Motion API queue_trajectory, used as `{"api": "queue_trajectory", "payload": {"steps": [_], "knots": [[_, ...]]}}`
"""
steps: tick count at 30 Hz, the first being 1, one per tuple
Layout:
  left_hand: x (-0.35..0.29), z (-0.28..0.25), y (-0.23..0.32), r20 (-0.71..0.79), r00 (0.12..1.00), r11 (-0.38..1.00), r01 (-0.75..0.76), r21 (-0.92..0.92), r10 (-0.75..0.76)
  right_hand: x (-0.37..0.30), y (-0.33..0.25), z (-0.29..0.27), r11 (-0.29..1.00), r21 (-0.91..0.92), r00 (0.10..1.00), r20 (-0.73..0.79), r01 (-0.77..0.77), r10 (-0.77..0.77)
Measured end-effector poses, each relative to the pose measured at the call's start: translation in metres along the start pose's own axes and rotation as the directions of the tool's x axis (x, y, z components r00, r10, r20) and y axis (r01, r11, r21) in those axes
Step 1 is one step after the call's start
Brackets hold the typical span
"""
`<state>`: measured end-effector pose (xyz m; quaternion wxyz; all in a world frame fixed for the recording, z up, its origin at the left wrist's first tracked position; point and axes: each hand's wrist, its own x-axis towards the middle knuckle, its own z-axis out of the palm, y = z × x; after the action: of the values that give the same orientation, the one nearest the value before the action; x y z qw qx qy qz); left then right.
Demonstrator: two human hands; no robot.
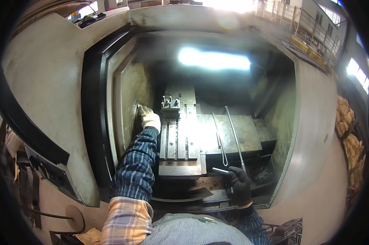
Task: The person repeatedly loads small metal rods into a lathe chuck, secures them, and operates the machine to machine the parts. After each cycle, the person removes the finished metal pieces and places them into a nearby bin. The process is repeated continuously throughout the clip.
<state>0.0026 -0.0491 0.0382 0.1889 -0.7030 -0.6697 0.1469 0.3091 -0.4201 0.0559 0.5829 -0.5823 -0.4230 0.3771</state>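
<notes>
My left hand [149, 118], in a pale work glove, reaches into the lathe and touches the round metal spindle face [137, 107] on the left inner wall. Its fingers are curled together, and what they hold, if anything, is hidden. To its right stands a tool post [170, 104] with several upright bolts, mounted on the slotted cross slide [178, 141]. My right hand [239, 183], in a black glove, is closed around a short silver metal bar [220, 170] near the front of the opening. The bar's end sticks out to the left.
A long metal rod [234, 134] and a thin looped hook [220, 141] lean across the flat metal cover [243, 132], right of the slide. Dark metal shavings [264, 175] lie at the lower right. The sliding door edge [96, 110] borders the opening on the left.
</notes>
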Motion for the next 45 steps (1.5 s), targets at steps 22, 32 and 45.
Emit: {"api": "queue_trajectory", "payload": {"steps": [22, 32, 45], "knots": [[-0.36, -0.123, -0.144, -0.553, 0.343, 0.473, -0.294, -0.831, -0.759, 0.176, 0.043, 0.209, 0.941, 0.314, 0.972, 0.229, -0.127, 0.055], [-0.387, -0.072, -0.251, -0.132, 0.212, 0.134, -0.007, -0.991, -0.968, 0.261, 0.099, 0.316, 0.943, 0.316, 0.962, 0.211, 0.101, -0.174], [-0.388, -0.053, -0.252, -0.143, 0.173, 0.086, -0.297, -0.951, -0.975, 0.228, 0.052, 0.361, 0.786, 0.212, 0.694, 0.633, -0.581, 0.343]]}}
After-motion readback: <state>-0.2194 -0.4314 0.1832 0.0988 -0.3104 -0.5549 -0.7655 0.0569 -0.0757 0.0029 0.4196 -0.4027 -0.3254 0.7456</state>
